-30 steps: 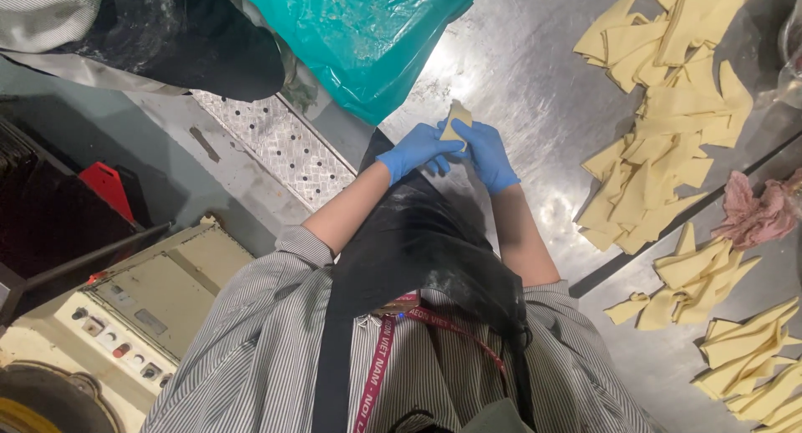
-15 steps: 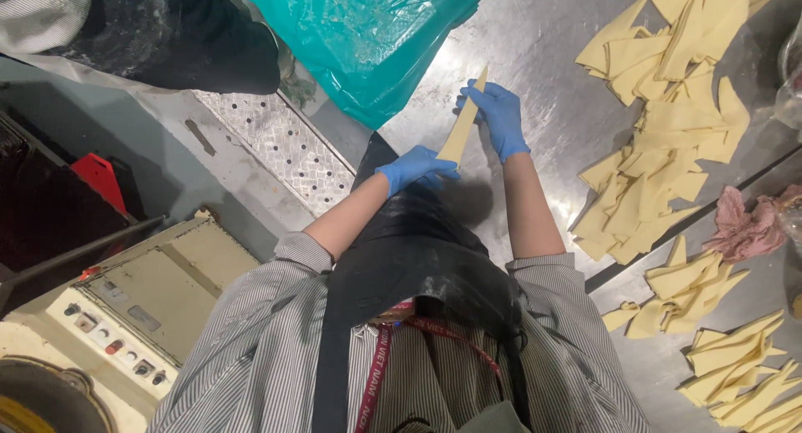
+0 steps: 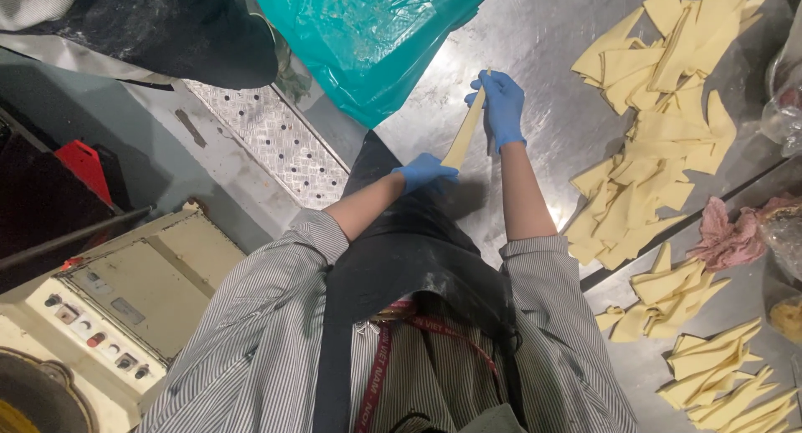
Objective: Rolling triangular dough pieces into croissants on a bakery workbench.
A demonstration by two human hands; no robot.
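Stretched taut between two blue-gloved hands: a long, narrow strip of pale yellow dough, smooth and flat. Right hand closed around the strip's upper end, fingers curled, out over the steel table. Left hand pinched shut on the lower end, close to the black apron. Strip slanted between them, above the table and apart from it.

Beneath, a brushed stainless steel table, shiny and faintly scuffed. To the right, a heap of cut dough pieces, triangular and ragged, overlapping loosely; smaller clusters nearer the table's edge. A crumpled pink cloth beside them. Above the hands, a glossy teal plastic sheet, wrinkled. To the left, a perforated metal grate and a beige control box with small knobs.
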